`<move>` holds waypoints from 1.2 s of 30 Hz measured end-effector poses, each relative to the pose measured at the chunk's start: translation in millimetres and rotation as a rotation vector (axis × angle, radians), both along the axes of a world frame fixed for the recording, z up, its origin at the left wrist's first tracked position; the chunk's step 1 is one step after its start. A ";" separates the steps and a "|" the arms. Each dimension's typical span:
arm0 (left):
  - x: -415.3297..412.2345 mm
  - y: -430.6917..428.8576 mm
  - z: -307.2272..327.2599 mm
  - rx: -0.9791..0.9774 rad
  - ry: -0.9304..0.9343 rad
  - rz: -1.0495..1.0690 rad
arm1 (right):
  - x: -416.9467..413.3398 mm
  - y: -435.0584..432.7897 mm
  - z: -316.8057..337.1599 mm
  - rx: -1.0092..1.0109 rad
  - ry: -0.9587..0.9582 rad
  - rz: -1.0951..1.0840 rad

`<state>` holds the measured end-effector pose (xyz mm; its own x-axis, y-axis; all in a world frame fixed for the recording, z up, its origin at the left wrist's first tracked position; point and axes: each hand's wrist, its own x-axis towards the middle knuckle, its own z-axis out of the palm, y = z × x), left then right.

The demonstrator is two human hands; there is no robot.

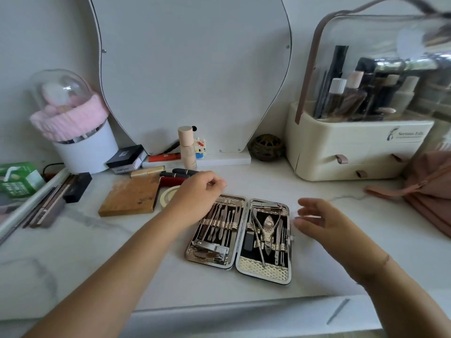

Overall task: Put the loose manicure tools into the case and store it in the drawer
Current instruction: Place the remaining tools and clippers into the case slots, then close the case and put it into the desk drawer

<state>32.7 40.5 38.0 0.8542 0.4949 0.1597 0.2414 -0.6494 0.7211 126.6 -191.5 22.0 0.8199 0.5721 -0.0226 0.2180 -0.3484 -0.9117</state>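
Note:
The manicure case point(264, 270) lies open and flat on the white marble tabletop, gold lining up. Its left half holds several slim metal tools point(220, 222) under a strap, with a nail clipper point(211, 247) below them. Nippers point(267, 230), a small clipper and thin tools sit in the right half. My left hand point(197, 196) hovers over the case's far left corner with fingers curled downward; their tips are hidden. My right hand point(317, 219) is just right of the case, fingers spread and blurred, holding nothing.
A wooden block point(131, 196), tape roll, lipsticks and a bottle point(186, 147) lie behind the case. A mirror stands at the back, a cream cosmetics organiser point(353, 147) at the right and a pink pouch point(429, 189) beside it. A drawer front with a handle point(338, 311) runs under the table's edge.

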 end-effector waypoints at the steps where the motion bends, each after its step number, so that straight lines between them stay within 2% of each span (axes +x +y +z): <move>1: -12.6 -0.9 -0.4 -0.060 -0.006 0.035 | -6.2 -8.0 -1.5 0.034 0.056 -0.015; 5: -61.5 -11.1 -11.7 -0.452 -0.013 0.091 | -23.6 -25.4 -1.3 0.191 0.265 -0.022; 8: -73.6 -19.8 -8.9 -0.806 -0.126 0.074 | -34.2 -23.6 4.9 0.353 0.469 0.015; 12: -71.1 -18.9 -1.7 -0.954 -0.144 0.096 | -39.9 -19.5 6.1 0.527 0.602 -0.025; 16: -63.2 -16.9 -1.8 -0.974 -0.110 0.106 | -37.6 -12.8 4.2 0.624 0.696 -0.130; 19: -58.7 -15.8 -6.5 -0.952 -0.115 0.090 | -38.2 -7.2 5.2 0.624 0.684 -0.154; 23: -56.0 -13.5 -17.5 -0.846 -0.055 0.135 | -40.7 -1.2 4.1 0.581 0.620 -0.167; 28: -34.3 -13.5 -9.7 -0.674 0.114 0.254 | -40.8 4.5 3.0 0.555 0.576 -0.154; 36: -3.9 -10.1 -7.9 -0.384 0.251 0.306 | -36.5 5.7 1.3 0.615 0.604 -0.135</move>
